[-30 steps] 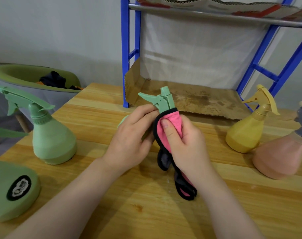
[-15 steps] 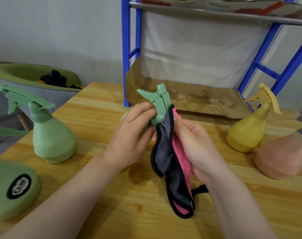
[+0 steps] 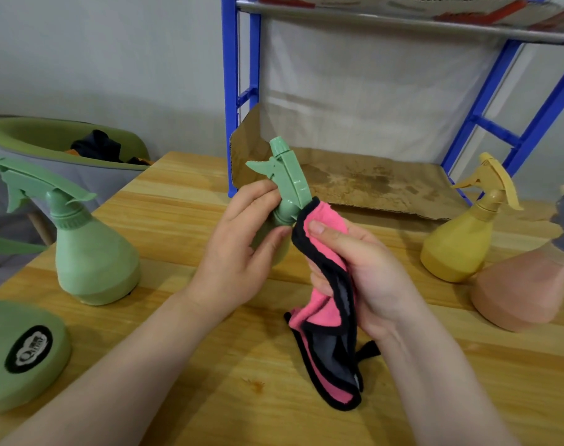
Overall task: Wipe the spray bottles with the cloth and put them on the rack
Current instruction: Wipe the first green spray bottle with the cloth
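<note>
Hands [image 3: 306, 262]: cloth [image 3: 325, 300] back on bottle [image 3: 287, 185] neck.

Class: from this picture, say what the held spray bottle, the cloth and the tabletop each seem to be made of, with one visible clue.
Green spray bottle: likely matte moulded plastic; the trigger head shows crisp moulded edges and a dull sheen.
Cloth: soft fabric, perhaps microfibre; pink, fuzzy, black-edged, draping in folds.
Table: wood or wood-look laminate; plank lines, grain, slight gloss.
</note>
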A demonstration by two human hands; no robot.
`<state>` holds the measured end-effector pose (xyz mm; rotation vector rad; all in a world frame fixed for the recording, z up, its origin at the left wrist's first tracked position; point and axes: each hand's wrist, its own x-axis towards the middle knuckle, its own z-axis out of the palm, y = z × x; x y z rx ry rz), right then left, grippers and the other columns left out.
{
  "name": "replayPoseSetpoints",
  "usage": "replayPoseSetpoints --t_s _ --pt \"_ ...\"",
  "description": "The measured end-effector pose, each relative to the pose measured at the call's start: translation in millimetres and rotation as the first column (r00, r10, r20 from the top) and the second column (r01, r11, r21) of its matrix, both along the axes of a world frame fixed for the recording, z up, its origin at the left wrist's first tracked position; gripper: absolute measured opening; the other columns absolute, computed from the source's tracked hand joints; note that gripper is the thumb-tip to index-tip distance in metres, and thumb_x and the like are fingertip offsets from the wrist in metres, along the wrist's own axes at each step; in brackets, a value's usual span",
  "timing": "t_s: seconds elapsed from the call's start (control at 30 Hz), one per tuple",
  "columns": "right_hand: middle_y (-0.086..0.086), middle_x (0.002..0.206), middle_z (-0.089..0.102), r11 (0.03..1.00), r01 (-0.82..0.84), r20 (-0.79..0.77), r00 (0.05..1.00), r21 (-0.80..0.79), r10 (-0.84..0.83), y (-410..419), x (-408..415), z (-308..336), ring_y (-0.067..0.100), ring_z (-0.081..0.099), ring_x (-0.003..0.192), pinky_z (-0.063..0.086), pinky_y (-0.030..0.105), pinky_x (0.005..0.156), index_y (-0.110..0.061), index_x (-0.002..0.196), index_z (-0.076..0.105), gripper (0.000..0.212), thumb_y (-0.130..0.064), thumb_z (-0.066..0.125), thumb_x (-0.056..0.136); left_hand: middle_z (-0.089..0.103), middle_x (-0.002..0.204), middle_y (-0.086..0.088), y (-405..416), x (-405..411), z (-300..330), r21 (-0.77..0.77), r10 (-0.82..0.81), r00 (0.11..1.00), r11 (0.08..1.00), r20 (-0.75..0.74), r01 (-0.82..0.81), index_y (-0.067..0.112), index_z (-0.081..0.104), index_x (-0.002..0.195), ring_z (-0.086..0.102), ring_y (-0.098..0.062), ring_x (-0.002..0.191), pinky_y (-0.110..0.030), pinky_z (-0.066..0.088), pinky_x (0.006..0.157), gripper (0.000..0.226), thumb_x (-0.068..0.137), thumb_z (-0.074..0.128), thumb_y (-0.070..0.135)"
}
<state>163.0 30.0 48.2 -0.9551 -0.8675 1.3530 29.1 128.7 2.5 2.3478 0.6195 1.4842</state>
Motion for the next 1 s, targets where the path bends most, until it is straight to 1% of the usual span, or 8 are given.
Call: replayPoseSetpoints --t_s 0.27,0.37,0.43,0.53,0.7,0.83,0.93,1.0 --pt "-0.008 0.047 0.048 0.976 0.192 0.211 0.955 0.106 -0.211 -0.7 -7.7 -2.3 0.006 0.041 0.037 0.036 0.015 0.038 -0.023 0.066 0.069 0.024 -0.028 0.064 0.089 0.055 0.126 -0.014 -2.1 1.6 1.1 -0.019 0.024 1.0 1.0 0.017 -0.023 -0.007 0.058 0.122 0.051 -0.018 0.121 -0.025 0.039 0.106 0.035 0.093 0.056 0.013" --pt "-0.012 0.062 0.059 0.866 0.3 0.571 0.657 0.4 -0.492 7.5 -8.1 -17.0 0.005 0.054 0.058 0.042 0.02 0.055 -0.025 0.075 0.064 0.024 -0.035 0.059 0.096 0.053 0.125 -0.01 -2.1 3.7 -1.5 -0.058 0.061 0.998 0.996 -0.001 -0.061 -0.004 0.056 0.122 0.05 -0.014 0.12 -0.025 0.041 0.104 0.034 0.091 0.058 0.008" --pt "-0.009 0.073 0.063 0.825 0.262 0.669 0.488 0.501 -0.561 10.6 -7.8 -25.4 0.01 0.059 0.07 0.046 0.024 0.061 -0.023 0.088 0.064 0.016 -0.035 0.058 0.097 0.051 0.123 -0.006 -2.6 4.4 -1.0 -0.099 0.092 0.996 0.991 0.001 -0.091 0.0 0.056 0.121 0.048 -0.006 0.117 -0.021 0.041 0.102 0.035 0.089 0.062 0.013" --pt "-0.01 0.068 0.053 0.809 0.212 0.758 0.285 0.548 -0.587 9.5 -8.2 -30.4 0.009 0.052 0.062 0.04 0.024 0.054 -0.02 0.09 0.055 0.014 -0.031 0.055 0.098 0.051 0.121 -0.001 -6.6 5.7 1.1 -0.109 0.12 0.992 0.986 -0.041 -0.124 0.004 0.057 0.12 0.045 0.002 0.112 -0.011 0.038 0.097 0.039 0.084 0.066 0.018" --pt "-0.009 0.074 0.056 0.757 0.156 0.753 0.096 0.635 -0.651 7.2 -8.7 -30.5 0.01 0.053 0.061 0.045 0.027 0.053 -0.018 0.094 0.053 0.029 -0.047 0.051 0.096 0.045 0.122 0.006 -11.6 8.4 -2.3 -0.056 0.127 0.987 0.99 -0.1 -0.133 0.0 0.057 0.121 0.041 0.003 0.114 -0.006 0.034 0.1 0.043 0.079 0.068 -0.002" --pt "-0.006 0.065 0.049 0.681 0.067 0.682 -0.144 0.729 -0.717 10.4 -6.9 -32.3 0.012 0.042 0.047 0.036 0.026 0.041 -0.012 0.084 0.049 0.032 -0.04 0.052 0.099 0.049 0.122 0.004 -10.3 5.9 -0.8 -0.026 0.09 0.988 0.995 -0.122 -0.093 0.0 0.058 0.121 0.043 0.005 0.113 -0.005 0.035 0.097 0.04 0.083 0.07 0.001" --pt "-0.004 0.06 0.045 0.634 -0.016 0.619 -0.198 0.773 -0.76 11.2 0.0 -33.0 0.014 0.038 0.045 0.033 0.027 0.038 -0.011 0.078 0.048 0.033 -0.035 0.049 0.1 0.054 0.118 0.003 -12.2 5.9 2.3 -0.075 0.044 0.994 0.996 -0.098 -0.052 0.003 0.059 0.117 0.046 0.009 0.108 -0.005 0.037 0.092 0.035 0.085 0.067 0.011" --pt "-0.003 0.063 0.046 0.631 -0.073 0.617 -0.148 0.772 -0.773 10.8 4.9 -33.1 0.017 0.04 0.048 0.038 0.032 0.04 -0.011 0.077 0.048 0.028 -0.028 0.048 0.099 0.056 0.111 0.003 -14.9 7.3 3.5 -0.112 0.014 0.998 0.994 -0.064 -0.021 0.006 0.06 0.109 0.05 0.004 0.104 -0.008 0.039 0.087 0.029 0.083 0.065 0.017"
